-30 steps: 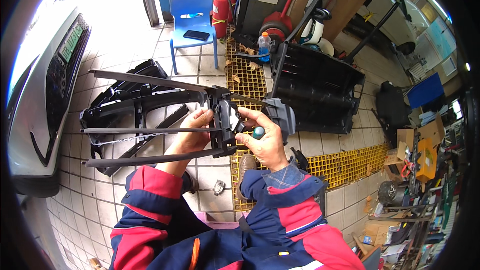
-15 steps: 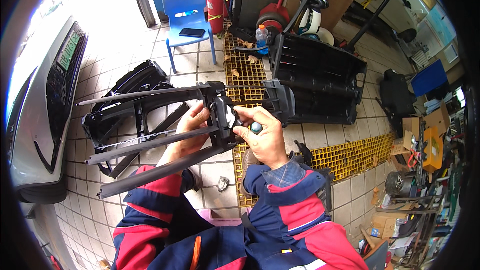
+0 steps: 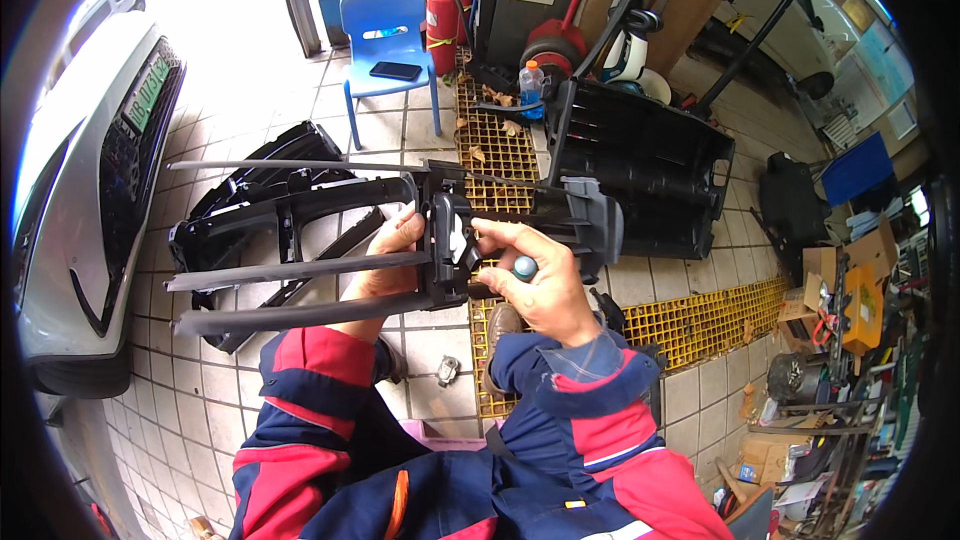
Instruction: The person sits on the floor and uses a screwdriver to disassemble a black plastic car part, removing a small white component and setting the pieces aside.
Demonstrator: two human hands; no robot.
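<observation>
My left hand (image 3: 385, 258) is closed round a black plastic frame (image 3: 440, 285) with long dark slats (image 3: 290, 275) reaching out to the left. A black fitting with a whitish piece (image 3: 458, 240) sits on the frame's crosspiece. Just right of it is my right hand (image 3: 545, 285), its thumb and index finger curled towards the fitting. In that hand is a tool with a rounded grey-teal handle end (image 3: 524, 268); the rest of the tool is hidden. Whether the fingertips touch the fitting, I cannot tell.
Black plastic car trim (image 3: 270, 200) lies on the tiles at left, beside a white car (image 3: 90, 210). A large black panel (image 3: 640, 170) rests at the right. Ahead stand a blue chair (image 3: 385, 35) with a phone and red fire extinguishers (image 3: 441, 25). A small metal part (image 3: 447, 371) lies near my shoes.
The frame has turned a little, its slats now lying more level. My right hand has shifted slightly right, keeping the tool, and its fingers have spread a little. My left hand keeps its grip.
</observation>
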